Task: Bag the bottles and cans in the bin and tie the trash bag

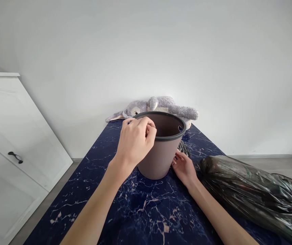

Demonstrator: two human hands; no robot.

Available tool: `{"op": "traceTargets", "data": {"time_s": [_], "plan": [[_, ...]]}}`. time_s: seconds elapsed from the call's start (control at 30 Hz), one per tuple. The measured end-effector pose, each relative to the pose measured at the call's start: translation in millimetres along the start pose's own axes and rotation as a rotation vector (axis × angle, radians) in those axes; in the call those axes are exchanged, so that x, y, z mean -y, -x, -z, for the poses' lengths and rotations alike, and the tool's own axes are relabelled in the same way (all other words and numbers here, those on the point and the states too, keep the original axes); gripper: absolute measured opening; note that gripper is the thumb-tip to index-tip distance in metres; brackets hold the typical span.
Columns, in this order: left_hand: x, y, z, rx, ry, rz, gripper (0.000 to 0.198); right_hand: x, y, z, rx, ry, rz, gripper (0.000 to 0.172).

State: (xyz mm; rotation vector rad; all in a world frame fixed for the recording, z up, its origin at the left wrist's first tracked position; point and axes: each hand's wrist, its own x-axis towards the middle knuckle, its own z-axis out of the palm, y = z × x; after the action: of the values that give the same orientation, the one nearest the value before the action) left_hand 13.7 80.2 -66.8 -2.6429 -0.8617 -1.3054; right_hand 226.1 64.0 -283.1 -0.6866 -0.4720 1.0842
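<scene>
A brown trash bin (158, 160) with a dark grey rim stands upright on the blue marbled tabletop (146, 214). My left hand (137, 139) is closed at the near left of its rim, fingers curled over the edge; the hand covers that part of the rim. Low on the bin's right side is my right hand (184, 166), fingers loosely stretched and close to the bin wall. Just beyond those fingers lies crumpled black plastic (184, 148), partly hidden behind the bin. An oval handle hole shows in the bin's right wall.
A filled, tied black garbage bag (250, 190) lies at the table's right, beside my right forearm. A grey plush toy (161, 102) lies behind the bin against the white wall (146, 51). A white cabinet (15, 136) with a black handle stands at the left.
</scene>
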Motion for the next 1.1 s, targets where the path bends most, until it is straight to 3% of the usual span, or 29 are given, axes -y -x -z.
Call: {"op": "traceTargets", "data": {"time_s": [0.17,0.27,0.5,0.83,0.97,1.1], "plan": [[-7.0,0.8,1.4,0.072,0.049,-0.251,0.019,3.7,8.2,-11.2,0.056,-0.056,-0.075,0.022],[-11.3,2.1,4.3,0.102,0.018,-0.3,0.02,6.1,16.1,-22.3,0.096,-0.083,-0.126,0.028],[-13.5,3.0,14.4,0.15,-0.042,-0.17,0.014,14.6,25.3,-33.3,0.161,-0.163,-0.176,0.026],[-2.1,2.2,4.2,0.118,-0.08,-0.072,0.017,22.4,37.4,-35.4,0.282,-0.164,-0.255,0.02],[-3.1,1.3,15.9,0.103,-0.024,-0.129,0.022,34.4,45.6,-36.2,0.306,-0.13,-0.258,0.035],[-13.4,1.2,38.0,0.094,0.177,-0.174,0.015,57.3,44.5,-41.8,0.264,-0.094,-0.178,0.043]]}}
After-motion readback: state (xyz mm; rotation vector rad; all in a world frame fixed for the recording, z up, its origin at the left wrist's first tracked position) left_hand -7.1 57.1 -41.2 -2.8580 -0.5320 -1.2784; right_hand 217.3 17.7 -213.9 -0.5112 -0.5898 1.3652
